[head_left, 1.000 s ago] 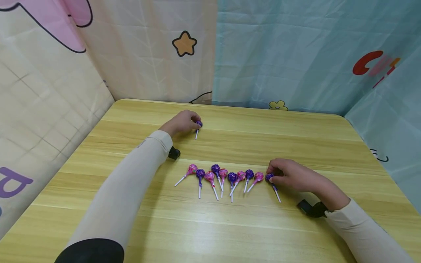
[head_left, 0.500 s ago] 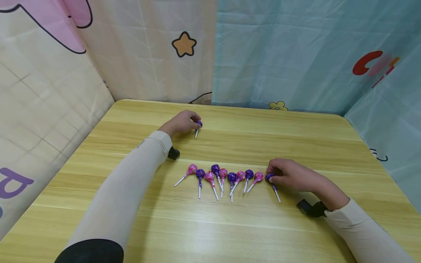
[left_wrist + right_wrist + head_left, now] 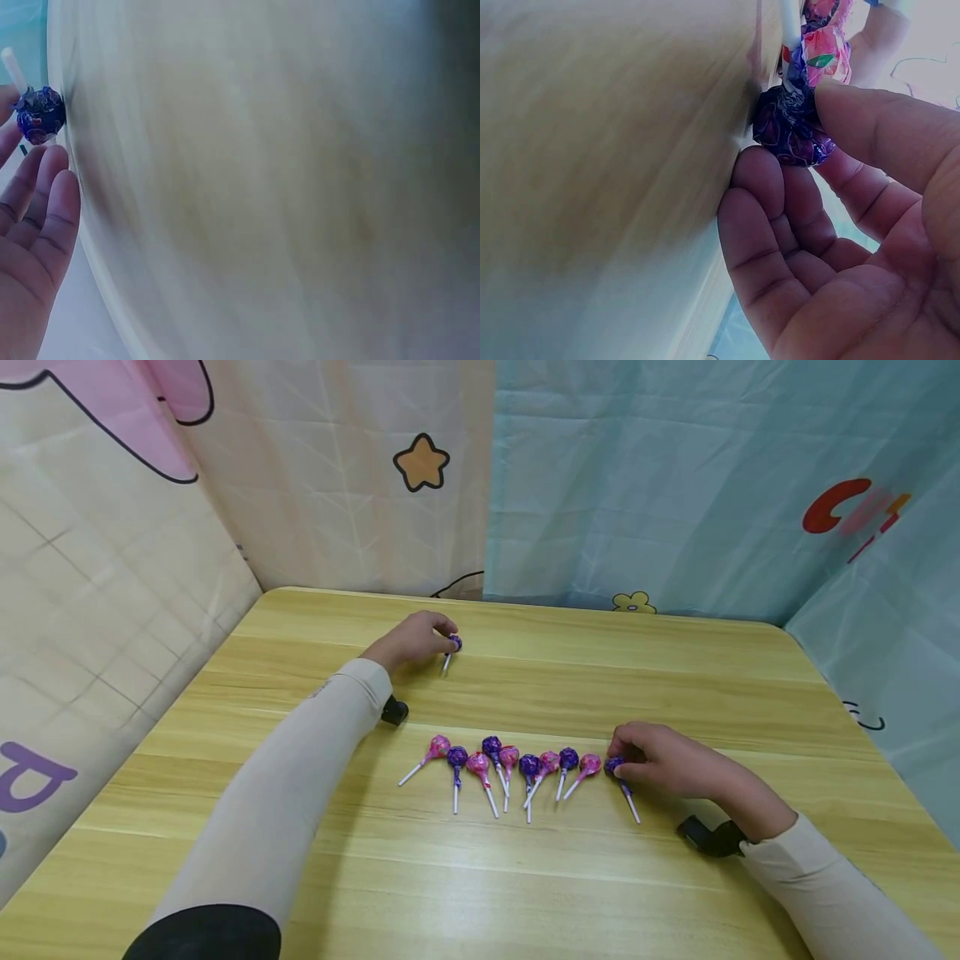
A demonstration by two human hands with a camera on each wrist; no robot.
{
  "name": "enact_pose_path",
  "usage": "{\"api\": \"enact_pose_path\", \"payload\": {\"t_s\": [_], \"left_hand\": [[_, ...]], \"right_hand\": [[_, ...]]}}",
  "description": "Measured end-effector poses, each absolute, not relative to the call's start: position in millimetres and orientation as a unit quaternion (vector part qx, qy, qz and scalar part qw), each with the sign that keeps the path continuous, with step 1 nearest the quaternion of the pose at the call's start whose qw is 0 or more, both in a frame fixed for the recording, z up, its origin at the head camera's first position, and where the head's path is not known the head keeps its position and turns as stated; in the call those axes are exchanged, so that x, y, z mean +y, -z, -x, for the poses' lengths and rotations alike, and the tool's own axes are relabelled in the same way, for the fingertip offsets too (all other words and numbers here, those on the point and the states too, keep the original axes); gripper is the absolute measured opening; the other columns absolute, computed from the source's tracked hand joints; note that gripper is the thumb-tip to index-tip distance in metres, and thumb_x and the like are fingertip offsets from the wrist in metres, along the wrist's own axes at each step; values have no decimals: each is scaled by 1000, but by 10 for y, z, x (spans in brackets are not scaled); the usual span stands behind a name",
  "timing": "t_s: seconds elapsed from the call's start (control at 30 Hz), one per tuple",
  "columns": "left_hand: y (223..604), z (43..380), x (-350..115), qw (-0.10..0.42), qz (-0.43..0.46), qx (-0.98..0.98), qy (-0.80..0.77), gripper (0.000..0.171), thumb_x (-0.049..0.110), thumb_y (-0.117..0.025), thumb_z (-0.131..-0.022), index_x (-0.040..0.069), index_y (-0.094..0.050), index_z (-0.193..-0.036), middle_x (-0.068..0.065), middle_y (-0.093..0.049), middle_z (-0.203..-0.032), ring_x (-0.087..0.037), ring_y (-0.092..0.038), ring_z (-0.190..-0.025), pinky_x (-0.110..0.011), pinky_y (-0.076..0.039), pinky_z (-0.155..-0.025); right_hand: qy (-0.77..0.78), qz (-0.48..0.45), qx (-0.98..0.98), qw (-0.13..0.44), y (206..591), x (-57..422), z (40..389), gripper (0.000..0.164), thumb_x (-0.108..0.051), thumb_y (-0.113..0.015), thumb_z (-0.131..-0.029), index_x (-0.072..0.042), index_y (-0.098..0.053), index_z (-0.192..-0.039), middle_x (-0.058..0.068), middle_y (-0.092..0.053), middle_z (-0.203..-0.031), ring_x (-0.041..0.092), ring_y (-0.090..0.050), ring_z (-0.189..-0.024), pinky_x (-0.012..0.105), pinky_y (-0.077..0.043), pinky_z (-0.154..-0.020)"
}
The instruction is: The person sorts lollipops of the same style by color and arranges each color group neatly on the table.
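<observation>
Toward the far left of the table, my left hand (image 3: 416, 639) pinches a purple-wrapped lollipop (image 3: 454, 644) by its head. Its white stick points back toward me in the head view; in the left wrist view the dark head (image 3: 40, 116) sits against the tabletop, with the fingers beside it. At the right end of a row, my right hand (image 3: 663, 760) holds another purple lollipop (image 3: 627, 791) between thumb and fingers. The right wrist view shows the thumb (image 3: 870, 124) on its wrapper (image 3: 791, 139), partly covering it. A pink lollipop (image 3: 590, 765) lies just left of that hand.
Several pink and purple lollipops (image 3: 477, 763) lie in a loose row across the middle of the wooden table (image 3: 480, 885), some sticks crossing. Printed curtains (image 3: 645, 485) hang behind the table's far edge and along both sides.
The stick of the lollipop in my left hand has swung slightly to the left. My right hand and the row lie as before.
</observation>
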State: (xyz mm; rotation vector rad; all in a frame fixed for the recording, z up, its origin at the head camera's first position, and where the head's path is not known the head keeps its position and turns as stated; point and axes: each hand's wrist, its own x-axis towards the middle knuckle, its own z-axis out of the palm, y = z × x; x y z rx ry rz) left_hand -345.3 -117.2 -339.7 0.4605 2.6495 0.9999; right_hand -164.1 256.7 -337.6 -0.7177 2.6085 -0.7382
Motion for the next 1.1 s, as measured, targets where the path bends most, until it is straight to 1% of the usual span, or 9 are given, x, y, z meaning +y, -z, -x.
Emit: {"api": "enact_pose_path", "payload": {"t_s": [0.23, 0.33, 0.53, 0.77, 0.87, 1.1], "left_hand": [[3437, 3491, -1143, 134, -160, 913, -350, 27, 13, -66, -96, 5, -67, -121, -11, -62, -118, -25, -52, -105, -38, -42, -97], [3443, 3499, -1134, 133, -159, 914, -348, 26, 13, -67, -95, 5, -67, -119, -11, -61, -117, -25, -52, -103, -37, -44, -95], [3432, 3497, -1143, 131, -149, 921, -336, 24, 17, -71, -93, 6, -64, -112, -10, -59, -113, -26, -50, -98, -36, -45, -86], [3420, 3485, -1158, 110, -148, 931, -314, 21, 18, -73, -91, 6, -64, -105, -10, -61, -107, -25, -50, -96, -37, -43, -86], [3421, 3485, -1163, 107, -148, 933, -311, 21, 17, -72, -91, 5, -65, -106, -10, -62, -108, -26, -51, -96, -38, -44, -87], [3411, 3469, -1157, 115, -160, 929, -313, 33, 16, -70, -93, 3, -63, -123, -12, -61, -116, -26, -53, -103, -38, -43, -96]], "right_hand": [[258, 256, 917, 165, 3382, 2564, 1629, 5, -10, -66, -95, -13, -62, -96, -4, -59, -89, 14, -52, -78, 29, -46, -68], [259, 256, 917, 164, 3377, 2561, 1622, 5, -9, -66, -95, -13, -62, -96, -4, -59, -90, 14, -52, -79, 29, -46, -69], [259, 252, 917, 167, 3364, 2551, 1614, 5, -9, -66, -95, -12, -62, -96, -4, -59, -90, 15, -52, -79, 30, -47, -69], [257, 254, 918, 162, 3357, 2551, 1607, 5, -9, -66, -95, -12, -62, -96, -4, -59, -89, 14, -52, -78, 30, -46, -69], [256, 258, 918, 160, 3362, 2556, 1608, 5, -9, -66, -95, -13, -62, -96, -4, -59, -89, 14, -51, -78, 29, -46, -68], [254, 258, 918, 160, 3373, 2562, 1613, 5, -10, -66, -95, -13, -62, -96, -4, -59, -90, 14, -52, -79, 30, -46, -69]]}}
